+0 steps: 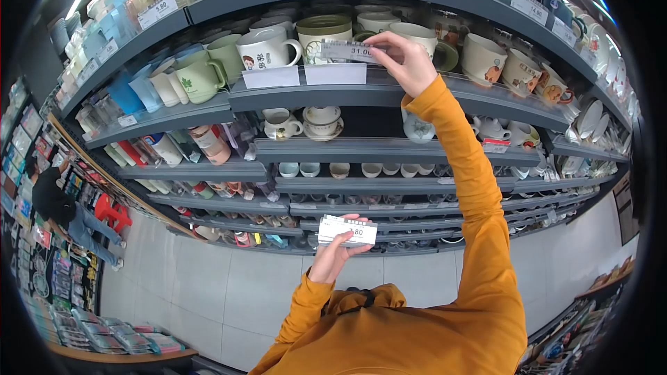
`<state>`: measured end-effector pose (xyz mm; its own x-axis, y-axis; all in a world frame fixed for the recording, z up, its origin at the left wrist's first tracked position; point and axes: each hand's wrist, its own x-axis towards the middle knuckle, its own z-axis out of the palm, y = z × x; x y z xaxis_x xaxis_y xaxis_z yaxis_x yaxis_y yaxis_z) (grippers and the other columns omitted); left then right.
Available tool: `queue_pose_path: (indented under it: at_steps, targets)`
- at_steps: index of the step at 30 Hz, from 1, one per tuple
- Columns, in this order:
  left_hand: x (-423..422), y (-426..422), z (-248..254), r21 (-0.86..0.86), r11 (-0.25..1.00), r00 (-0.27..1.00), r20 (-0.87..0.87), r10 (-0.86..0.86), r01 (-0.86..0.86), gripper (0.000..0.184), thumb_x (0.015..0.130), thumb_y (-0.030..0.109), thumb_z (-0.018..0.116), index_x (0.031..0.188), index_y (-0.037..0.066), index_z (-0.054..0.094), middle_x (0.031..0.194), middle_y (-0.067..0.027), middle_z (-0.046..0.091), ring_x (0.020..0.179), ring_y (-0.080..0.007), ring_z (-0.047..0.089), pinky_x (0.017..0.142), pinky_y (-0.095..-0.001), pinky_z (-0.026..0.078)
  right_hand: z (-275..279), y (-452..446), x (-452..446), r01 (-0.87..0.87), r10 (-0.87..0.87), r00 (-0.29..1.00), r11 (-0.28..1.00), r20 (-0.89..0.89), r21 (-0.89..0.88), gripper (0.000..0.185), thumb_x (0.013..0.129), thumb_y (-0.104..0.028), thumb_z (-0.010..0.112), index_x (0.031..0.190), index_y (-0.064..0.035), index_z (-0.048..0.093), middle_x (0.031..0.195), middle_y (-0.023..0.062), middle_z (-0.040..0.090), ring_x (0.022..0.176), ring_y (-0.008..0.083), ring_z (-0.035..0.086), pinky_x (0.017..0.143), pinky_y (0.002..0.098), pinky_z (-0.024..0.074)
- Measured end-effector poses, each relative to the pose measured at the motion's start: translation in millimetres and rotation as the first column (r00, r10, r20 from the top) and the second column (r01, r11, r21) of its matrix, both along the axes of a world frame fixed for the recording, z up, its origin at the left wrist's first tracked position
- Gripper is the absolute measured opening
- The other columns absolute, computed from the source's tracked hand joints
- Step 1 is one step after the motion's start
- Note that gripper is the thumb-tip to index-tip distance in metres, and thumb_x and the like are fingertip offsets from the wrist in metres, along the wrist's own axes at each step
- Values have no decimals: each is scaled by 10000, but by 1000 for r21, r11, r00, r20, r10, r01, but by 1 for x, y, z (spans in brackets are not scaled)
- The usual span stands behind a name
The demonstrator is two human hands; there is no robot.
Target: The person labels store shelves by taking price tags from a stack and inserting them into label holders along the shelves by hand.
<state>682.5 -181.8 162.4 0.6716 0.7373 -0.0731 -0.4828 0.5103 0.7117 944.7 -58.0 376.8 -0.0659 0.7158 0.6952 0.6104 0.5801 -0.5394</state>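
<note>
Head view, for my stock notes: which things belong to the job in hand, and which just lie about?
Apparently in the job:
price tag, in the right hand
price labels, in the left hand

Seemingly just about:
red stool
green leaf-print mug

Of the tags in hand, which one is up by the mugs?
The tag in the right hand, starting 31; the white tag, ending 80, is well below in the left hand.
</note>
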Motion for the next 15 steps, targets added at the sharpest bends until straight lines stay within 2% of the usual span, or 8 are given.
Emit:
queue_pose_path:
  at_steps: [3,5,9,15]
  targets:
    - [3,3,-2,-4,1000,1000,-2,11,-11,364,928,83,477,1291,55,461,1265,-134,539,1198,-265,528,881,-399,553,1,-2,-2,-15,15,998,1000,-57,-9,209,923,-107,599,1100,0,621,1016,93,673,950,153,657,846,265,513]
    - [4,4,-1,-16,1000,1000,-9,17,-17,365,919,87,486,1281,49,461,1249,-119,541,1245,-283,498,862,-380,562,-1,-1,-3,-25,26,999,999,-47,38,192,914,-110,610,1075,-7,629,979,83,680,885,161,675,782,266,529]
    - [4,6,-4,-17,1000,1000,-6,21,-21,373,927,100,492,1297,59,462,1276,-144,537,1175,-259,543,892,-404,544,-5,6,-3,-44,49,998,990,-37,130,192,906,-116,622,1068,-13,634,950,74,684,831,151,680,741,258,533]
    - [5,7,-8,-32,999,999,-6,35,-35,383,923,104,501,1300,56,460,1270,-143,542,1176,-260,543,893,-408,541,-4,4,-4,-22,19,999,995,40,95,198,899,-124,631,1066,-18,639,944,68,691,774,138,663,712,262,526]
